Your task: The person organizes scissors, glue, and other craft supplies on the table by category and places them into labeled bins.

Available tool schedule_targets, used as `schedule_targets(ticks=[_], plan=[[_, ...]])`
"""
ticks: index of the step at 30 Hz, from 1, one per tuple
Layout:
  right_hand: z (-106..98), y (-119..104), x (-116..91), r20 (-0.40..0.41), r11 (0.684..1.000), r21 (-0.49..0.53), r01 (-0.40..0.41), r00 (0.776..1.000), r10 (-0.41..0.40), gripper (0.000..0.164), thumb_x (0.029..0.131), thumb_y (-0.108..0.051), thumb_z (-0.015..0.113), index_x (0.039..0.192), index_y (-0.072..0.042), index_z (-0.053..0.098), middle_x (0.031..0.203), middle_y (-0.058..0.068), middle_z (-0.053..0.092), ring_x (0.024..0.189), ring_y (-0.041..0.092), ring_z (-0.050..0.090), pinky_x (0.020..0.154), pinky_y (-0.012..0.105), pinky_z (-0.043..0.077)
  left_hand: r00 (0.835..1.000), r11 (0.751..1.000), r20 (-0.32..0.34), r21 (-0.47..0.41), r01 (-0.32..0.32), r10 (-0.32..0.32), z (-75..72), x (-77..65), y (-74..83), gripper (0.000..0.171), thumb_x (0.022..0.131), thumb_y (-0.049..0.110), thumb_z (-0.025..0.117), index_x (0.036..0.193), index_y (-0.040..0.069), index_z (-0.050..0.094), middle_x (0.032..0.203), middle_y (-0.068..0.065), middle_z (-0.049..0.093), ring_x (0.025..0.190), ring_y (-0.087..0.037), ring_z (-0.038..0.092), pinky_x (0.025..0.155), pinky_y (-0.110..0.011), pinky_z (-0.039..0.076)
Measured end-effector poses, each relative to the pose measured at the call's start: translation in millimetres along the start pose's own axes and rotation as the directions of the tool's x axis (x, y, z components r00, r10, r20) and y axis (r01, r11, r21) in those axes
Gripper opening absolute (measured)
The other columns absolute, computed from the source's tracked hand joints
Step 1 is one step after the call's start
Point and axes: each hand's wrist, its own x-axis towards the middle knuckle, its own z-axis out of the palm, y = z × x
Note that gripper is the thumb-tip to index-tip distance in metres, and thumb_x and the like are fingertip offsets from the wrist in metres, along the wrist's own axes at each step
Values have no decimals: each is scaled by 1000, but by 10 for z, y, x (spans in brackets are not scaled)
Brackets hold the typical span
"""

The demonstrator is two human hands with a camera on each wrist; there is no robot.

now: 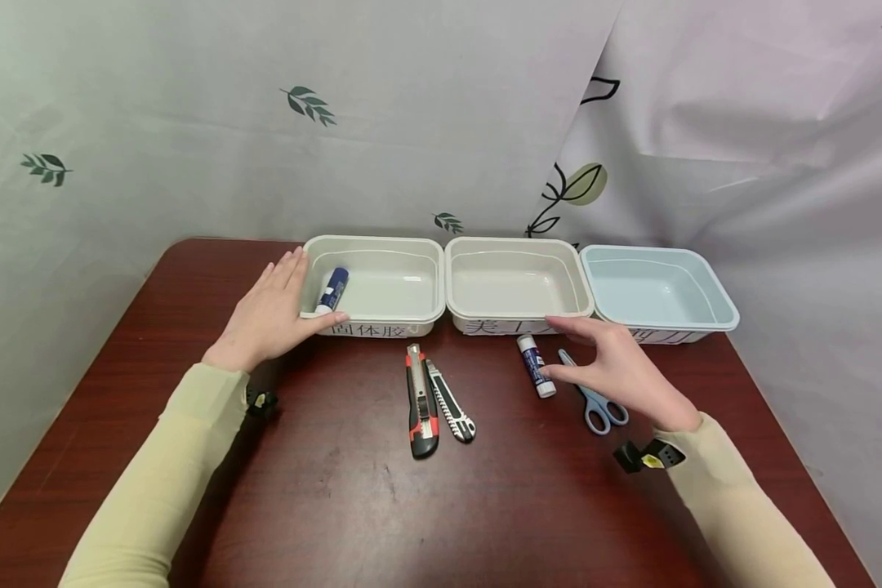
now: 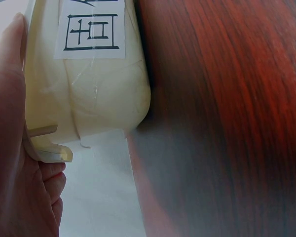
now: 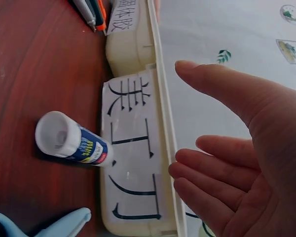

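My left hand [image 1: 268, 310] rests on the left corner of a cream bin [image 1: 429, 327], fingers straight along its side and thumb on the front rim. Inside that bin lies a blue glue stick [image 1: 336, 286]. My right hand [image 1: 617, 363] is held with thumb and fingers apart, nothing between them, close to a second glue stick [image 1: 536, 366] on the table. In the right wrist view this glue stick [image 3: 89, 145] lies by the middle bin's label, apart from the fingers. Blue-handled scissors [image 1: 603, 408] lie partly hidden beneath my right hand.
A red-and-black utility knife [image 1: 421, 400] and a slimmer white-and-black one [image 1: 452, 404] lie side by side mid-table. The middle cream bin [image 1: 518, 312] and a light blue bin [image 1: 661, 314] continue the row to the right. Behind hangs a leaf-patterned curtain [image 1: 412, 122].
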Motion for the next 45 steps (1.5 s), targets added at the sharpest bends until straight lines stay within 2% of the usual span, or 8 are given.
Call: schedule_targets(ticks=[10,23,34,45], plan=[[131,76,-18,-1,999,-21,-48,999,48,67,78,-29,91,135,-2,66,128,8,69,114,23,66,90,45,55,1000,1000,-4,-1,-3,3,-2,2,2,116,90,75,55,160,-7,11,166,-25,12,153,-36,11,124,-46,4],[336,145,27,56,978,97,-186,982,181,64,79,-28,91,131,0,67,121,11,71,99,25,72,85,43,59,1000,1000,-3,-6,2,-2,0,-5,1,115,90,75,55,160,-6,11,166,-25,12,154,-32,8,124,-46,4],[431,177,68,53,967,89,-237,971,233,61,79,-20,90,130,3,67,88,5,75,76,14,71,65,28,58,1000,1000,-8,-7,-2,2,-2,-4,-2,115,90,74,55,161,-5,10,166,-24,12,154,-34,9,124,-47,4],[459,173,85,58,964,68,-258,966,254,58,79,-19,89,129,2,68,81,1,73,73,13,70,61,27,55,1000,1000,-8,-6,-2,1,-1,-5,-3,115,90,75,55,160,-6,11,165,-26,14,154,-34,10,124,-45,3]])
